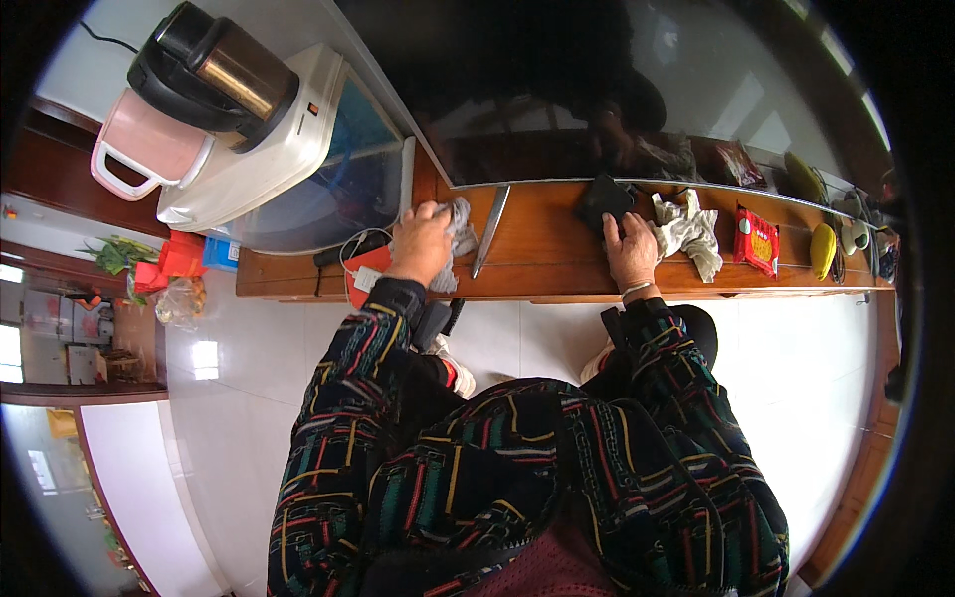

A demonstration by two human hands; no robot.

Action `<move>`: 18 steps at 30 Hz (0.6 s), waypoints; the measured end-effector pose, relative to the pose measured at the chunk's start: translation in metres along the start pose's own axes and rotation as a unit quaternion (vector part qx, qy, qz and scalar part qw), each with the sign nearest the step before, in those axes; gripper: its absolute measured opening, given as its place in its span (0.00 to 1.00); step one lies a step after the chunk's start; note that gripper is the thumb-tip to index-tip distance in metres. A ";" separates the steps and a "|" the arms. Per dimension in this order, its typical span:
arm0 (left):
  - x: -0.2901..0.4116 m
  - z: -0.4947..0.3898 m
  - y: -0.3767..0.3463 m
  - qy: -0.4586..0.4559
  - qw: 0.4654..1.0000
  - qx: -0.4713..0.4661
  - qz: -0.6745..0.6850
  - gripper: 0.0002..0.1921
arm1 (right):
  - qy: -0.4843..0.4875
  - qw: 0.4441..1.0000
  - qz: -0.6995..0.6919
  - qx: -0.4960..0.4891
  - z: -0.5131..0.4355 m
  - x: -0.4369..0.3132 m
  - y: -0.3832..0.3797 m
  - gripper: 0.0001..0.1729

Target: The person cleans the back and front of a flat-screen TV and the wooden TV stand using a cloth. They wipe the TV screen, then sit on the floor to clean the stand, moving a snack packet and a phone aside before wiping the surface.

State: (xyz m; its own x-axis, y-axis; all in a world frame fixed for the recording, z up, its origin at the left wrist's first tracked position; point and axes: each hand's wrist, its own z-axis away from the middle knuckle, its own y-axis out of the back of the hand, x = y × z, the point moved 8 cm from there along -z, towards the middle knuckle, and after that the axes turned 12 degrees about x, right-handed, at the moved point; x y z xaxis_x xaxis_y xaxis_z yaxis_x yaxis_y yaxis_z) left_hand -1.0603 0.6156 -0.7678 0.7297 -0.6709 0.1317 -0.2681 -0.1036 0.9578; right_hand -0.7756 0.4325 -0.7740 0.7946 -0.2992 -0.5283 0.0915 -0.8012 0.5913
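My left hand [419, 245] is closed over a bunched grey cloth [453, 246] that rests on the wooden cabinet top [545, 246]. To the right of the cloth, a slanting metal stand leg [491, 233] comes down from the television. My right hand [633, 250] grips the near edge of a small flat black box [606, 200], which lies against the screen's lower edge. Some of its fingers are curled out of sight. Just right of that hand lies a crumpled white cloth or paper [690, 233].
The large television screen [537, 82] rises behind. At left, a pink-handled jug [149, 145] and a black-and-metal appliance [231, 71] sit on a white machine [298, 149]. A white charger [365, 278] with cable lies nearby. Rightward are a red snack packet [756, 240] and a yellow object [823, 251].
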 end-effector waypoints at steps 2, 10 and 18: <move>0.013 0.019 0.008 -0.022 0.999 -0.017 -0.016 0.22 | -0.004 1.000 -0.002 -0.002 0.000 0.000 0.001 0.21; 0.030 0.032 0.040 0.064 0.982 0.071 0.163 0.20 | -0.009 1.000 -0.016 0.003 0.000 0.001 0.000 0.21; 0.089 -0.023 0.023 0.093 0.984 0.125 0.088 0.22 | -0.005 1.000 -0.007 -0.002 0.000 0.001 -0.001 0.21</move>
State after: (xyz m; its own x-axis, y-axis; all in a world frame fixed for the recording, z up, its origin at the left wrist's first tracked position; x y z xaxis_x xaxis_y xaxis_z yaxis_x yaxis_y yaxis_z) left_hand -0.9872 0.5700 -0.7281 0.7538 -0.5516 0.3570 -0.5307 -0.1908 0.8258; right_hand -0.7753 0.4330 -0.7748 0.7871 -0.2937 -0.5424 0.1041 -0.8035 0.5861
